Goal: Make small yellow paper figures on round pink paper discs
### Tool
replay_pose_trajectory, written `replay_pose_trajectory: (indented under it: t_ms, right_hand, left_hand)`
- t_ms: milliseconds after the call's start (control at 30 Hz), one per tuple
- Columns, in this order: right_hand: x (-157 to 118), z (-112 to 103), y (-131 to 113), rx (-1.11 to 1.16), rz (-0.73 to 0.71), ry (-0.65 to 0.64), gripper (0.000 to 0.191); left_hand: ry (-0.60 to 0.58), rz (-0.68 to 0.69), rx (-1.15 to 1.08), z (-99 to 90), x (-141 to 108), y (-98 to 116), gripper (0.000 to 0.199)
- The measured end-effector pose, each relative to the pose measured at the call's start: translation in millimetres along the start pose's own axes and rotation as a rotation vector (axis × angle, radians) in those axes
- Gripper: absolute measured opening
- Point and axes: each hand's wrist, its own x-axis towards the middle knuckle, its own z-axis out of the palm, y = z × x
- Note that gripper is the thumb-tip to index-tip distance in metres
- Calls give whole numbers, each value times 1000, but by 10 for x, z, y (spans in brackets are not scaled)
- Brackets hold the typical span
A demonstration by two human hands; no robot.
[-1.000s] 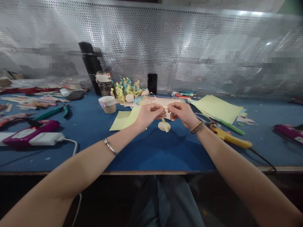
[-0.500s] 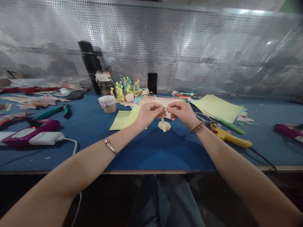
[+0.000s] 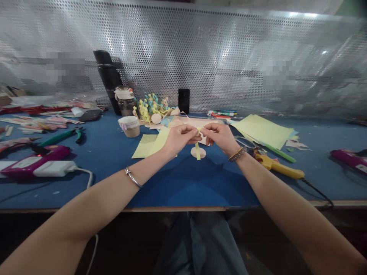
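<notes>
Between my two hands is a narrow yellow paper strip (image 3: 197,151), whose loose end hangs down. My left hand (image 3: 184,138) pinches its upper part from the left, and my right hand (image 3: 219,136) pinches it from the right, fingertips nearly meeting. What the fingers do to the strip there is too small to make out. Below, a pale round disc (image 3: 202,153) lies on the blue table, behind the strip's lower end. Yellow paper sheets (image 3: 145,145) lie just left of my left hand.
A paper cup (image 3: 129,126), a lidded jar (image 3: 125,100) and a bunch of paper flowers (image 3: 150,107) stand behind on the left. Rightward are a yellow glue gun (image 3: 282,168), a green cutter (image 3: 278,152) and yellow paper (image 3: 262,130). Green pliers (image 3: 61,137) and a purple power strip (image 3: 37,162) lie left.
The fingers have shifted very slightly at the strip, and a bit more yellow shows between the fingertips. Otherwise the view has only drifted a little.
</notes>
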Motion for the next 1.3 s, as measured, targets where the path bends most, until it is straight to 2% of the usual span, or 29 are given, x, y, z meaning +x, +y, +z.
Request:
replay_pose_trajectory:
  t_ms: [367, 733, 1000, 1300]
  right_hand:
    - [-4, 5, -1, -6, 0, -28, 23]
    - [-14, 18, -13, -33, -36, -54, 21]
    - [-16, 8, -28, -18, -21, 0, 22]
    - [-32, 36, -58, -66, -83, 53, 19]
  left_hand:
    - [-28, 19, -10, -8, 1, -6, 19]
    - [7, -1, -3, 1, -7, 10, 20]
    - [31, -21, 18, -5, -2, 5, 17]
    - [30, -29, 27, 21, -19, 34, 16]
